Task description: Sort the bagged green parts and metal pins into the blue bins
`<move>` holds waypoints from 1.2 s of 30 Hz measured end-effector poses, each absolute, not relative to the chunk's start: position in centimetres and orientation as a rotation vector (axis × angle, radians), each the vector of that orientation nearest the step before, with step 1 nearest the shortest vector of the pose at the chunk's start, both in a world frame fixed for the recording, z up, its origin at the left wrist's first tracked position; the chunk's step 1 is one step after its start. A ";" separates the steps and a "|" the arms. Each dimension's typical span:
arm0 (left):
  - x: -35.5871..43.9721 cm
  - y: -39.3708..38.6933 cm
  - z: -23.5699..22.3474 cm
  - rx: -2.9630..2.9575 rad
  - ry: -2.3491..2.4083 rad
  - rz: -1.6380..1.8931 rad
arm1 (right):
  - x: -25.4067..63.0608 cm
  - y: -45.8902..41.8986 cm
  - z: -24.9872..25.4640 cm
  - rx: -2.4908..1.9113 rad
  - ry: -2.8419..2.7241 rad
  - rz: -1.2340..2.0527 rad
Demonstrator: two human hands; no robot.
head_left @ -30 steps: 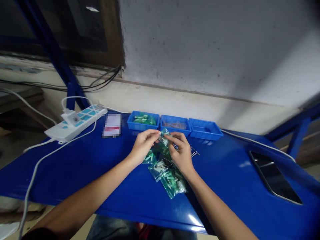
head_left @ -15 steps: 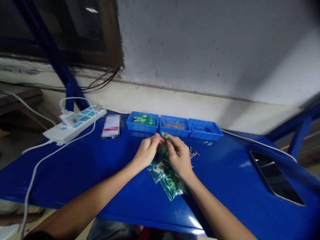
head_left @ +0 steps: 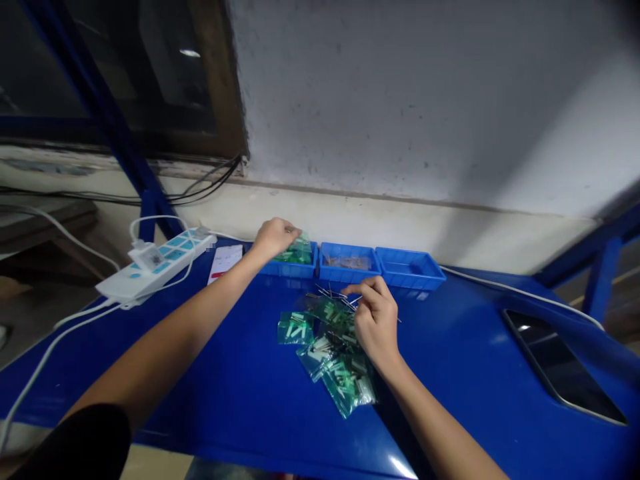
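Note:
My left hand is closed in a pinch on the upper edge of a green plastic bag, over the left blue bin. Other green material lies in that bin below it. My right hand hovers low over a loose heap of thin metal screws, fingers curled and index finger bent toward them. Whether a screw sits in its fingertips I cannot make out. Under and left of this hand lie several small green bags with white pieces; one such bag lies apart on the left.
A middle blue bin holds brownish bags, beside a right blue bin. A power strip with white cables and a phone are at left. A dark tablet-like device lies at right. The wall stands behind the bins.
My hands, together over the pile before, have parted. The left went up to the left bin and grips a bag there; the right lowered to the screws. One bag now shows left of the pile.

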State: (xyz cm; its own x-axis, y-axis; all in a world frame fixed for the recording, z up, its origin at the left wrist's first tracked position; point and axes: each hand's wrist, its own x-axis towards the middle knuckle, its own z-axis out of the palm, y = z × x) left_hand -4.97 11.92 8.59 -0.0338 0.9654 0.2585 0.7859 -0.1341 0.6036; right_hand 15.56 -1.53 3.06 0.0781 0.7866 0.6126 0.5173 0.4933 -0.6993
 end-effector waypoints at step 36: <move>-0.8 1.0 1.6 1.732 1.330 1.061 | 15.0 -0.1 0.6 -1.272 -1.613 0.496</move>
